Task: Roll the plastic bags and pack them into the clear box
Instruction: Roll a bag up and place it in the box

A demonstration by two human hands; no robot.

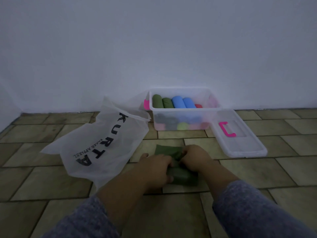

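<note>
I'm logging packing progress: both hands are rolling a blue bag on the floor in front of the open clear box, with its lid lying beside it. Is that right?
Not quite: the head view shows the bag is dark green, not blue. Otherwise yes: the left hand and right hand roll it on the floor before the open clear box, whose lid lies beside it.

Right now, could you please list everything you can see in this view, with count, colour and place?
clear box: one, clear with a pink latch, on the floor against the wall, open.
rolled bags: five visible on top, two green, two blue, one red, inside the box; more below, blurred through the wall.
lid: one, clear with a pink latch, on the floor, right of the box.
white bag: one, translucent with black lettering, flat on the floor at left.
green bag: one, partly rolled, on the floor under both hands.
left hand: on the roll.
right hand: on the roll.
sleeves: two, grey-blue.
</note>
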